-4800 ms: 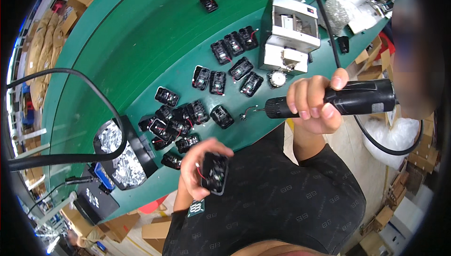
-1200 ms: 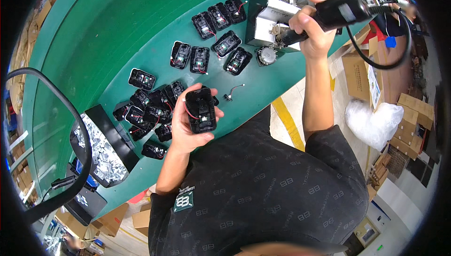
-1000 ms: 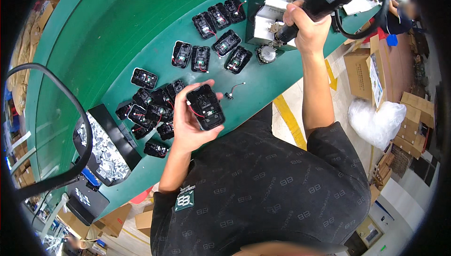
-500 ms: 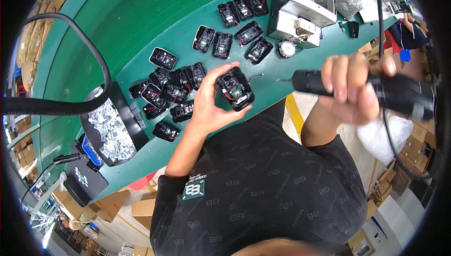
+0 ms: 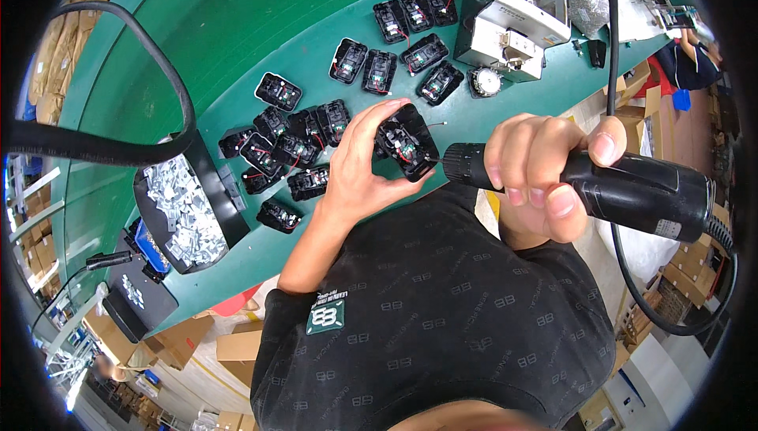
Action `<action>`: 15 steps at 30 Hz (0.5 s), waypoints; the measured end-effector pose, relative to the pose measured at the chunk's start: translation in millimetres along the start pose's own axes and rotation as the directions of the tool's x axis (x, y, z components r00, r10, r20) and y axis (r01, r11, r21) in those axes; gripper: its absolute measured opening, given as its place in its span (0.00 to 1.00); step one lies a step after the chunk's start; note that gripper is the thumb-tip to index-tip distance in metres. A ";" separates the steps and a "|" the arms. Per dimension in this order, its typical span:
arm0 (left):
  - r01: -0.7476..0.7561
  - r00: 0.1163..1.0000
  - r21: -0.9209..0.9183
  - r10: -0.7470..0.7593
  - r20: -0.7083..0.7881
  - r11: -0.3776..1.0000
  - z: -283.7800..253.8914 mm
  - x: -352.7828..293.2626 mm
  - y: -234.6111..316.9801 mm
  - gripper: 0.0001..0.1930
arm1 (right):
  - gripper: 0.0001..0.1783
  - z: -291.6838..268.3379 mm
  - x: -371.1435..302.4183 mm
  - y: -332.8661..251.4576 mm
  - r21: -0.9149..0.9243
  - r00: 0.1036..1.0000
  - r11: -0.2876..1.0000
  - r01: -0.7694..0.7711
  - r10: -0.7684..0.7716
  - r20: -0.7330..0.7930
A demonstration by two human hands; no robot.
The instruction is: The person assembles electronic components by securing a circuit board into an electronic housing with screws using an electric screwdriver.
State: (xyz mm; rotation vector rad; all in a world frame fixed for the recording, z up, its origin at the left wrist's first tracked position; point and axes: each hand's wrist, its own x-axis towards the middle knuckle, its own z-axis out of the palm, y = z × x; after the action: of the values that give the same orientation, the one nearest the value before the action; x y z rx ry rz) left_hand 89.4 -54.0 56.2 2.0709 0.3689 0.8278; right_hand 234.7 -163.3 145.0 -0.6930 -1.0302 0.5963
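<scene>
My left hand (image 5: 355, 166) grips a black plastic housing (image 5: 408, 140) by its sides, tilted so its open inside shows. A small green circuit board and thin red and white wires sit in it, and one wire end sticks out past the rim. My right hand (image 5: 545, 166) is wrapped round a black corded electric screwdriver (image 5: 632, 190), held roughly level. Its tip points left and reaches the near right edge of the housing; whether it touches a screw is too small to tell. Similar black housings (image 5: 296, 149) with boards and wires lie on the green bench beyond my left hand.
A white-and-black machine (image 5: 513, 20) stands at the back of the green bench (image 5: 237, 111), with a round metal dish (image 5: 484, 82) beside it. At left are a black bin of small silvery parts (image 5: 193, 225) and a blue tray (image 5: 150, 248). A thick black cable (image 5: 158, 60) arches across the left.
My right hand has brought the screwdriver left and slightly down, its tip now at the housing. The housing has shifted slightly right in my left hand's grip.
</scene>
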 end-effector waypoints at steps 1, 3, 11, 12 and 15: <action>-0.009 1.000 0.010 0.009 -0.009 1.000 0.2 0.5 0.0 0.43 | 0.22 0.8 0.2 1.4 -0.001 1.000 1.000 0.000 0.000 0.001; -0.018 1.000 0.019 0.018 -0.018 1.000 0.2 1.8 1.5 0.43 | 0.22 1.5 0.2 5.4 -0.014 1.000 1.000 0.009 -0.009 -0.008; 0.021 1.000 -0.053 -0.022 -0.016 0.998 -0.7 2.3 4.7 0.41 | 0.19 5.8 -0.8 10.4 -0.017 0.998 1.000 -0.022 0.021 -0.063; 0.023 1.000 -0.051 -0.024 -0.017 0.998 -0.7 1.8 3.3 0.41 | 0.18 7.1 -1.2 11.8 -0.020 0.998 0.999 -0.031 0.030 -0.064; -0.049 0.996 -0.042 0.046 -0.072 0.998 -1.5 0.5 0.8 0.40 | 0.18 2.0 -0.2 17.4 0.073 1.000 0.997 0.010 -0.012 0.025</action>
State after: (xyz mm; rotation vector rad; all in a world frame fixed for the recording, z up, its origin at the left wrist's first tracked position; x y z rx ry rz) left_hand 88.7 -53.2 57.7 2.0208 0.3379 0.9315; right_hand 230.7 -151.8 132.4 -0.6166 -1.0299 0.6320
